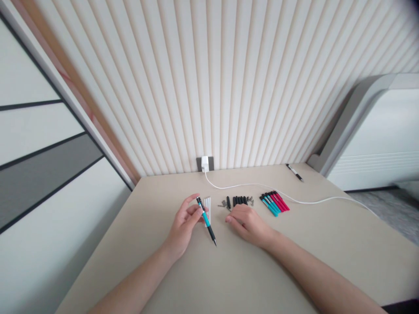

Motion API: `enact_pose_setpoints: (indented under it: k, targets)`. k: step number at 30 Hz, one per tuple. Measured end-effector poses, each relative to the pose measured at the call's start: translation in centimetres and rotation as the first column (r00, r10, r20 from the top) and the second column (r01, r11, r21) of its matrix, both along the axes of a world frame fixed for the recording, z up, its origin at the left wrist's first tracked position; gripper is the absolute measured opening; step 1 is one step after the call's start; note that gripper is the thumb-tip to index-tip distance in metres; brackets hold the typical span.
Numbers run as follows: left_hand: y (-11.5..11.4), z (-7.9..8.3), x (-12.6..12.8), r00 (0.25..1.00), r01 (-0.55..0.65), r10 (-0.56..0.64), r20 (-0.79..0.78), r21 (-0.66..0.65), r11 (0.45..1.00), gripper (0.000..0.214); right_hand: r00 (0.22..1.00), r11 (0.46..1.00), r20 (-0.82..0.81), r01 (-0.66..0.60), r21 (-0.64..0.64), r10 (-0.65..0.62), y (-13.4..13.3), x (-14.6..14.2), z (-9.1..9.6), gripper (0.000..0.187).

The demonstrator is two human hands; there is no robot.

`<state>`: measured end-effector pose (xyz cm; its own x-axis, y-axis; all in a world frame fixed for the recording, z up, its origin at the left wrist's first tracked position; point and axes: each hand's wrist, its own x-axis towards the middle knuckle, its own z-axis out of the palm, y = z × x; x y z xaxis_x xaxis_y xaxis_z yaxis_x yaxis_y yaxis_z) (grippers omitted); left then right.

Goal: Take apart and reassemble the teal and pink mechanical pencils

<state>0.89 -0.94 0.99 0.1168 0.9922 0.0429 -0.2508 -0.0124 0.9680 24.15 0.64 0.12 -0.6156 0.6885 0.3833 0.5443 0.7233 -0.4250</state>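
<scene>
My left hand (185,224) holds a teal-and-black mechanical pencil (206,220) between thumb and fingertips, tip pointing down and to the right. Behind the pencil stands a narrow white strip (207,210), partly hidden by it. My right hand (248,224) rests on the beige tabletop (262,270) with its fingers loosely curled, showing nothing in them. Just beyond it lie a row of black rubber grips (240,200), small dark parts (224,203) and small metal parts (250,200). To the right, teal and pink pencil barrels (274,203) lie side by side.
A white cable (262,185) runs across the back of the table from a plug (204,163) in a wall socket. A black-and-white pen (294,172) lies in the far right corner. A ribbed wall panel rises behind the table, and the table's left edge meets a cabinet.
</scene>
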Motion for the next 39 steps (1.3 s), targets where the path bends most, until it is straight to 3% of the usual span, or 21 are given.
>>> enact_pose_setpoints:
  k: [16, 22, 30, 39]
  targets:
    - [-0.21, -0.35, -0.27, 0.983, 0.144, -0.148, -0.111, -0.045, 0.989, 0.041, 1.000, 1.000, 0.005, -0.024, 0.005, 0.024, -0.28, -0.25, -0.12, 0.036]
    - [-0.18, -0.44, -0.15, 0.990, 0.119, -0.123, -0.072, -0.063, 0.991, 0.051, 1.000, 1.000, 0.003, -0.028, 0.006, 0.028, -0.23, -0.27, -0.09, 0.036]
    - [-0.05, 0.02, -0.14, 0.994, 0.092, -0.095, -0.053, -0.064, 0.994, 0.040, 0.999, 0.999, 0.000, -0.040, 0.001, 0.040, -0.22, -0.21, -0.19, 0.035]
    - [-0.24, -0.04, 0.01, 0.991, 0.123, -0.127, -0.045, -0.088, 0.988, 0.054, 0.999, 0.999, -0.002, -0.051, 0.010, 0.051, -0.34, -0.23, 0.06, 0.037]
